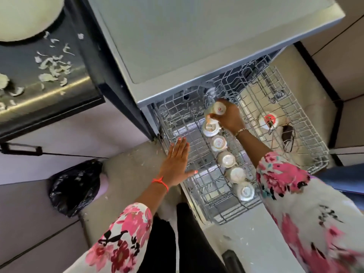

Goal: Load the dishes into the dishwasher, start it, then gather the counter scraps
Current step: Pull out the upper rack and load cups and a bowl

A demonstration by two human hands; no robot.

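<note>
The dishwasher's upper wire rack (307, 134) is pulled out below the grey machine top. A row of several white cups (226, 159) stands upside down along the rack's middle. My right hand (228, 117) grips another white cup (215, 111) at the far end of that row, tilted above the last cup. My left hand (176, 162) lies flat with straight fingers on the rack's left edge. A white cup with a red print (268, 120) sits in the rack's right half. Pale scraps (53, 67) lie scattered on the dark counter (82, 62) at upper left.
A white plate (25, 14) sits at the counter's far corner. A black rubbish bag (75, 186) stands on the floor to the left of the rack. The open dishwasher door (246, 239) lies below the rack. Small bits litter the floor.
</note>
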